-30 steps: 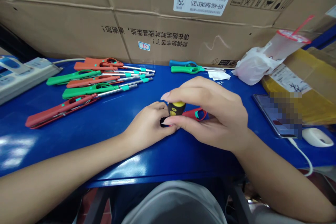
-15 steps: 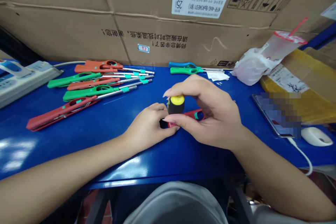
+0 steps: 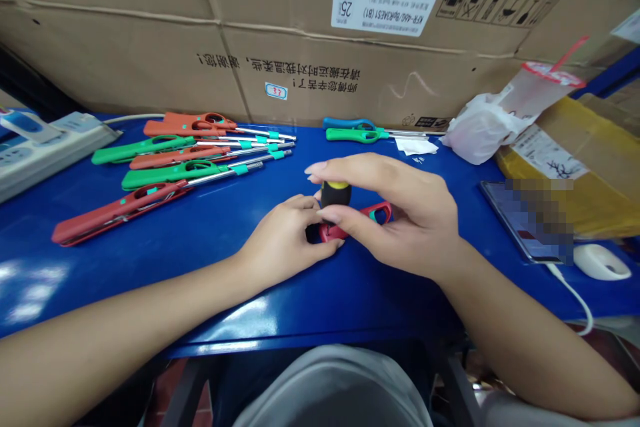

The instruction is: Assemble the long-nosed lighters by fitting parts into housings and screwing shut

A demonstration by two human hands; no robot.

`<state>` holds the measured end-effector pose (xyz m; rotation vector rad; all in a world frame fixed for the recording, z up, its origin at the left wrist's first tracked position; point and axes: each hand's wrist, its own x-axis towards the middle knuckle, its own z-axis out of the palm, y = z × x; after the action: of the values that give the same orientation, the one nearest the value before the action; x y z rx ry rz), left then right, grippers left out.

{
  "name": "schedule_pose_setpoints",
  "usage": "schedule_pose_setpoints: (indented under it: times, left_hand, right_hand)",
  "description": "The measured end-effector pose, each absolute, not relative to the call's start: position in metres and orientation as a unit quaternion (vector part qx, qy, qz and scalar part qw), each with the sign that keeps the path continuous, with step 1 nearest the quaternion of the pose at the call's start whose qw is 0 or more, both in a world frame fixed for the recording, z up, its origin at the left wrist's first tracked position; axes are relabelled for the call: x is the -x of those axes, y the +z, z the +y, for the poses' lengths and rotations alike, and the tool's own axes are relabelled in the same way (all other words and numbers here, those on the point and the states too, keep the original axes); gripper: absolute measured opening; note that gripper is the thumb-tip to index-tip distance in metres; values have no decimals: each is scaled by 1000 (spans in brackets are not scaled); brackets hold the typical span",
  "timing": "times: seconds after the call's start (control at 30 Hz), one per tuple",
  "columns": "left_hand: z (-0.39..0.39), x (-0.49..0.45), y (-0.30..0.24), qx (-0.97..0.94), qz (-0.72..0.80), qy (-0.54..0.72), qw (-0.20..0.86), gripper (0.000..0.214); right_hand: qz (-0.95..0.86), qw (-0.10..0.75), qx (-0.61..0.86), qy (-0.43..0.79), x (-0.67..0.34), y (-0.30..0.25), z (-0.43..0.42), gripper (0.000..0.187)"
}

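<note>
My right hand (image 3: pixel 400 213) is closed round the black and yellow handle of a screwdriver (image 3: pixel 335 192) that stands upright on a red lighter (image 3: pixel 373 215) lying on the blue table (image 3: pixel 210 227). My left hand (image 3: pixel 283 237) is closed on the lighter's near end and presses it to the table. The screwdriver's tip is hidden between my fingers.
Several red and green long-nosed lighters (image 3: pixel 170 163) lie in a row at the left. A blue and a green lighter (image 3: pixel 357 130) lie by the cardboard boxes (image 3: pixel 300 27) at the back. A power strip (image 3: pixel 40 143) sits far left; a phone (image 3: pixel 530 217), white bag (image 3: pixel 480 123) and mouse (image 3: pixel 600 261) at right.
My right hand's fingers have shifted round the screwdriver handle, covering more of its yellow cap. My left hand has stayed in place on the lighter.
</note>
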<state>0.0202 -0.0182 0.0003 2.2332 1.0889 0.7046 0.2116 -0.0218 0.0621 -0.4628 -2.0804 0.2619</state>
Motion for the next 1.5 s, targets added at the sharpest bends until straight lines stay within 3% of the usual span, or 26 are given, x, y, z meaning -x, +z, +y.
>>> schedule_pose_setpoints:
  times: [0.17, 0.3, 0.5, 0.7, 0.77, 0.83, 0.97, 1.17, 1.4, 1.5]
  left_hand:
    - [-17, -19, -3, -843, 404, 261, 241, 11]
    - [-17, -19, -2, -845, 408, 253, 234, 12]
    - [-18, -19, 1, -844, 417, 235, 240, 14]
    - [-9, -3, 25, -866, 417, 124, 246, 29]
    - [-7, 6, 38, -877, 421, 53, 226, 35]
    - [-7, 12, 47, -882, 430, 0, 193, 42]
    - [-6, 14, 45, -881, 432, 0, 194, 47]
    - [1, 9, 26, -892, 396, 46, 212, 28]
    - [11, 18, 30, -895, 371, 111, 221, 40]
    - [16, 21, 34, -885, 368, 142, 247, 39]
  right_hand:
    - [-864, 434, 215, 142, -223, 71, -21, 34]
    - [-817, 479, 238, 214, -220, 66, -19, 26]
    - [-805, 513, 225, 197, -216, 63, -20, 26]
    - [-696, 630, 273, 210, -244, 91, -9, 28]
    - [-706, 588, 324, 224, -265, 92, 3, 34]
    - [-733, 507, 385, 238, -289, 82, 18, 27]
    - [-737, 357, 497, 285, -327, 45, 47, 34]
    - [-789, 270, 505, 224, -342, 22, 60, 26]
    - [-827, 241, 489, 135, -342, 42, 46, 24]
    - [-847, 160, 474, 182, -348, 59, 32, 33]
